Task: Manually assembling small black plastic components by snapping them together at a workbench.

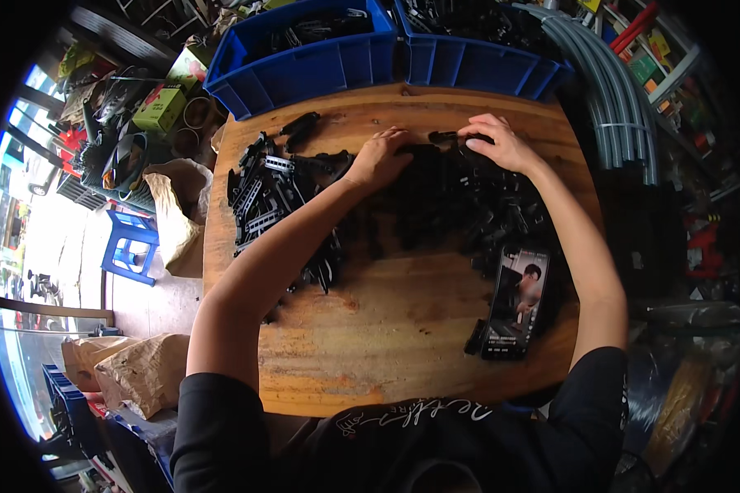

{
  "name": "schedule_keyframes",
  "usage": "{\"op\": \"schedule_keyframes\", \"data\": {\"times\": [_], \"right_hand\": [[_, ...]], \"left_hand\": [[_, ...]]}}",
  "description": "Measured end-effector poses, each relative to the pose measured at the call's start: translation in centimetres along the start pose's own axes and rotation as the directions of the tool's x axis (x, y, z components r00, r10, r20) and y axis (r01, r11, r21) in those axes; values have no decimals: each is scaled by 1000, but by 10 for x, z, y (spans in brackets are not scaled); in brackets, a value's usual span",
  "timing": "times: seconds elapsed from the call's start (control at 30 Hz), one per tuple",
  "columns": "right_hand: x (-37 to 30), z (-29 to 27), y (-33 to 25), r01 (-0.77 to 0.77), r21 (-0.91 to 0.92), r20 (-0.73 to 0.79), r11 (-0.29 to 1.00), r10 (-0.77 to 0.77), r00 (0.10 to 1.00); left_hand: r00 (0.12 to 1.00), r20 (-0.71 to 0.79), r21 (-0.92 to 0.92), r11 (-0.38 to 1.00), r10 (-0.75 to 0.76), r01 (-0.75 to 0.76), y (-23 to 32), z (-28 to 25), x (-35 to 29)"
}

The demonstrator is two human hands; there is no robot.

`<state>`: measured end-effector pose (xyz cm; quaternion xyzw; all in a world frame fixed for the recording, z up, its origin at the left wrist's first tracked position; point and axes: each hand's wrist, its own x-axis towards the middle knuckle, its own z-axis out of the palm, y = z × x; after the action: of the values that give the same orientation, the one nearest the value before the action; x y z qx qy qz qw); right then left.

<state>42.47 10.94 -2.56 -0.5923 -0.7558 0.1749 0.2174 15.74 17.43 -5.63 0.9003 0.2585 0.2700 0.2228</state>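
Note:
Both my hands reach to the far middle of the wooden table (345, 329). My left hand (380, 158) is curled, its fingertips closed against dark parts whose shape is lost in shadow. A short way to the right, my right hand (501, 145) pinches a small black plastic part (446, 137) that sticks out toward the left hand. Between and below the hands lies a dark heap of small black parts (501, 201). Left of my left forearm spreads a pile of long black plastic pieces (263, 193), some with pale slotted strips.
Two blue bins (304, 70) (477, 66) with black parts stand at the table's far edge. A phone (516, 304) playing a video leans near my right forearm. Grey pipes (617, 107) curve at far right. A blue stool (130, 246) and paper bags (144, 374) are left.

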Motion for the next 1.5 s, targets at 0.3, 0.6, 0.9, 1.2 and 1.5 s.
{"op": "schedule_keyframes", "data": {"times": [0.3,0.6,0.9,1.2,1.5], "right_hand": [[-15,-25,-85,65,52,-24,997,-64,998],[-130,34,-232,97,658,-238,746,84,968],[-130,97,-257,252,208,-458,945,-134,879],[-137,100,-235,158,416,-306,895,-26,952],[-140,94,-238,-108,807,-25,580,217,976]], "left_hand": [[925,130,-563,742,-357,365,79,-42,-38],[863,397,-910,-16,-311,413,126,-72,-151],[832,349,-936,-110,-431,335,137,-51,-196],[804,433,-885,-22,-407,465,135,-57,-205],[814,367,-861,167,-451,481,130,-56,-207]]}}
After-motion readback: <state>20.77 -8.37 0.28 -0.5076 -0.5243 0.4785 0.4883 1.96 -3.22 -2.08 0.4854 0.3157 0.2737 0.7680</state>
